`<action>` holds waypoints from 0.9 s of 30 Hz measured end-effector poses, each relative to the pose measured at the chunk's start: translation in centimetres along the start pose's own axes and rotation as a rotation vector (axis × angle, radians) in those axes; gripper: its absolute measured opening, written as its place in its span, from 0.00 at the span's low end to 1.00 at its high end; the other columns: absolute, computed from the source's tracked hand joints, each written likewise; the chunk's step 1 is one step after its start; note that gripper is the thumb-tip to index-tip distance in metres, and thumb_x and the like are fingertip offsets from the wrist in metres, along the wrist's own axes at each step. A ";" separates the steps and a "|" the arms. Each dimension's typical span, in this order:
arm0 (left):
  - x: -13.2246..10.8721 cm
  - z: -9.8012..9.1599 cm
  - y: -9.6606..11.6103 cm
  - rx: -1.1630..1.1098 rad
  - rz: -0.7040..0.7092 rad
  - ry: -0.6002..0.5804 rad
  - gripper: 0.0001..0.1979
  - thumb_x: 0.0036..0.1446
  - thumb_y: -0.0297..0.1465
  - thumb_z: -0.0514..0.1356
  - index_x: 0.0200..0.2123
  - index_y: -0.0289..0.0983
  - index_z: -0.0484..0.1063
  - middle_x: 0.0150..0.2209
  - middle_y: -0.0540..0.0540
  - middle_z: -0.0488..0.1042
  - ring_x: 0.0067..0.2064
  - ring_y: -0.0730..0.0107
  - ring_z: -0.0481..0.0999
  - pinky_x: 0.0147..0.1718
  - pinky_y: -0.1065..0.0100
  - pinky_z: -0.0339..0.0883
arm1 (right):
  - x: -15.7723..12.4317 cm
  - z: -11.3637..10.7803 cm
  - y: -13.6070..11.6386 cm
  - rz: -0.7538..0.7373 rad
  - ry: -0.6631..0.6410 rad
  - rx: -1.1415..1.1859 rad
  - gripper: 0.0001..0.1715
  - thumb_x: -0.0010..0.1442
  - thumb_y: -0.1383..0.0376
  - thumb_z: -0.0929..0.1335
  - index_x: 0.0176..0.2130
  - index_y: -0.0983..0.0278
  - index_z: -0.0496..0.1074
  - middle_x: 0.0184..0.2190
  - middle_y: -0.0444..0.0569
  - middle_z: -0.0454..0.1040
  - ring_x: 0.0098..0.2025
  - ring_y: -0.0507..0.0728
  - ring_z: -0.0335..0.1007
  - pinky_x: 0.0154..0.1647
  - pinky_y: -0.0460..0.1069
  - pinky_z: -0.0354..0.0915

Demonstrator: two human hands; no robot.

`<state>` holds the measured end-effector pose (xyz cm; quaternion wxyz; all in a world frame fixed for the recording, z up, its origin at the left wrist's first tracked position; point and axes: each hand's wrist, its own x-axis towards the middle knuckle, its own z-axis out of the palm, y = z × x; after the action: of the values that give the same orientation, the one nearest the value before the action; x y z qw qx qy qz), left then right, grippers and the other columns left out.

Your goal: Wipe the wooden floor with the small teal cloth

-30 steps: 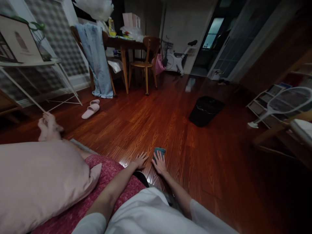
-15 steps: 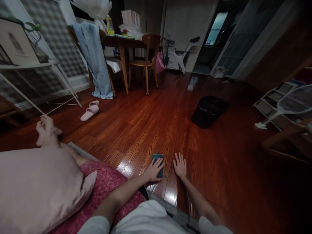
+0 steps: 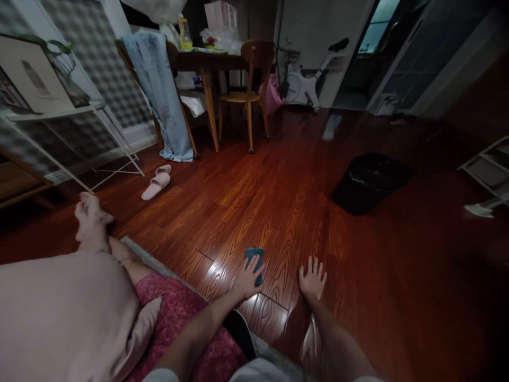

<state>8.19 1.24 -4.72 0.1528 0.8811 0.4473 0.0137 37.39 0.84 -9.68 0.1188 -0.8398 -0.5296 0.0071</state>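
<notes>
My left hand (image 3: pixel 248 277) lies with spread fingers over a flat, teal, phone-sized rectangular thing (image 3: pixel 253 251) on the reddish wooden floor. The palm and fingers hide part of that thing, and its exact kind is not clear. To the right of it, my right hand (image 3: pixel 313 278) is flat, palm down, fingers spread, low over or on the floor, holding nothing. The two hands are well apart.
A black bin (image 3: pixel 369 183) stands at right. A pink pillow (image 3: pixel 67 313) covers the lap at left, with bare feet (image 3: pixel 92 212) beyond. Pink slippers (image 3: pixel 157 185), a chair hung with jeans (image 3: pixel 159 95), a table (image 3: pixel 191 61) and an exercise bike (image 3: pixel 304 87) are farther off.
My right hand has moved rightward, farther from the left, and its fingers have spread. My left hand remains over the teal thing. The camera view has shifted.
</notes>
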 end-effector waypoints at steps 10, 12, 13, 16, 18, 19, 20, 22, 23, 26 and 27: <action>-7.8 -4.9 -15.9 -0.033 -1.098 0.203 0.41 0.65 0.43 0.51 0.73 0.27 0.44 0.74 0.30 0.40 0.74 0.45 0.39 0.68 0.42 0.37 | -0.3 -1.7 -0.7 0.020 -0.020 -0.035 0.39 0.68 0.55 0.51 0.73 0.65 0.49 0.73 0.55 0.50 0.75 0.63 0.36 0.71 0.65 0.42; -8.7 -5.0 -16.7 -0.055 -1.254 0.211 0.42 0.65 0.44 0.50 0.73 0.25 0.43 0.73 0.28 0.39 0.74 0.43 0.39 0.68 0.40 0.38 | -0.4 -1.7 -0.7 0.019 -0.002 -0.031 0.39 0.68 0.55 0.51 0.72 0.65 0.50 0.73 0.55 0.51 0.75 0.63 0.36 0.71 0.65 0.42; -8.9 -4.9 -16.6 -0.053 -1.280 0.213 0.41 0.65 0.44 0.50 0.73 0.25 0.43 0.73 0.27 0.39 0.73 0.42 0.38 0.67 0.39 0.38 | -0.4 -1.7 -0.7 0.019 0.006 -0.027 0.39 0.68 0.55 0.51 0.72 0.65 0.50 0.72 0.55 0.52 0.75 0.63 0.36 0.71 0.65 0.42; -8.2 -4.2 -15.2 -0.021 -1.248 0.207 0.41 0.66 0.45 0.49 0.73 0.26 0.44 0.74 0.27 0.37 0.73 0.40 0.37 0.67 0.36 0.36 | -0.4 -1.6 -0.8 0.016 0.021 -0.016 0.39 0.67 0.55 0.52 0.72 0.66 0.51 0.72 0.55 0.52 0.75 0.63 0.36 0.71 0.65 0.43; -7.4 -3.8 -13.9 -0.008 -1.193 0.186 0.42 0.65 0.47 0.49 0.73 0.27 0.44 0.74 0.28 0.37 0.73 0.38 0.35 0.66 0.35 0.35 | -0.4 -1.5 -0.7 0.012 0.022 -0.009 0.39 0.67 0.55 0.52 0.72 0.66 0.52 0.72 0.55 0.53 0.75 0.64 0.36 0.71 0.66 0.43; -7.1 -3.6 -13.2 -0.009 -1.152 0.165 0.43 0.65 0.48 0.50 0.73 0.28 0.43 0.74 0.28 0.36 0.73 0.38 0.35 0.66 0.35 0.34 | -0.3 -1.5 -0.7 0.010 0.019 -0.006 0.39 0.67 0.55 0.52 0.72 0.66 0.51 0.72 0.56 0.53 0.74 0.64 0.36 0.71 0.66 0.43; -6.7 -3.5 -12.5 -0.012 -1.095 0.139 0.43 0.65 0.49 0.50 0.73 0.29 0.43 0.74 0.29 0.35 0.73 0.39 0.34 0.66 0.35 0.34 | -0.3 -1.4 -0.7 0.009 0.016 -0.002 0.39 0.67 0.55 0.52 0.72 0.66 0.51 0.72 0.56 0.53 0.74 0.64 0.37 0.71 0.66 0.43; -6.1 -3.3 -10.8 -0.028 -0.929 0.081 0.44 0.65 0.52 0.50 0.74 0.31 0.43 0.74 0.32 0.34 0.73 0.40 0.32 0.67 0.37 0.32 | -0.3 -1.3 -0.6 0.009 0.013 0.004 0.39 0.67 0.55 0.52 0.72 0.65 0.51 0.72 0.56 0.53 0.74 0.64 0.38 0.70 0.66 0.44; -5.9 -3.1 -9.9 -0.039 -0.819 0.049 0.44 0.65 0.53 0.49 0.74 0.32 0.43 0.74 0.33 0.34 0.73 0.40 0.31 0.67 0.38 0.31 | -0.3 -1.3 -0.6 0.009 0.013 0.007 0.39 0.67 0.55 0.52 0.72 0.64 0.50 0.72 0.56 0.53 0.74 0.64 0.38 0.70 0.67 0.44; -5.2 -2.1 -6.7 -0.059 -0.419 -0.039 0.44 0.65 0.56 0.49 0.74 0.35 0.44 0.74 0.35 0.33 0.74 0.42 0.30 0.67 0.40 0.30 | -0.2 -1.2 -0.6 0.005 0.023 0.016 0.39 0.67 0.55 0.52 0.72 0.64 0.51 0.72 0.57 0.53 0.74 0.65 0.40 0.70 0.67 0.45; -4.9 -1.6 -5.5 -0.061 -0.284 -0.070 0.44 0.65 0.56 0.49 0.74 0.36 0.44 0.74 0.36 0.33 0.74 0.43 0.31 0.68 0.40 0.31 | -0.3 -1.3 -0.7 0.004 0.027 0.020 0.39 0.67 0.55 0.52 0.72 0.64 0.51 0.72 0.57 0.53 0.74 0.65 0.40 0.70 0.67 0.45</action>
<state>0.64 0.84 -4.17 0.1953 0.8039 0.5612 -0.0254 36.88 0.64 -8.35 0.1342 -0.8396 -0.5263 0.0011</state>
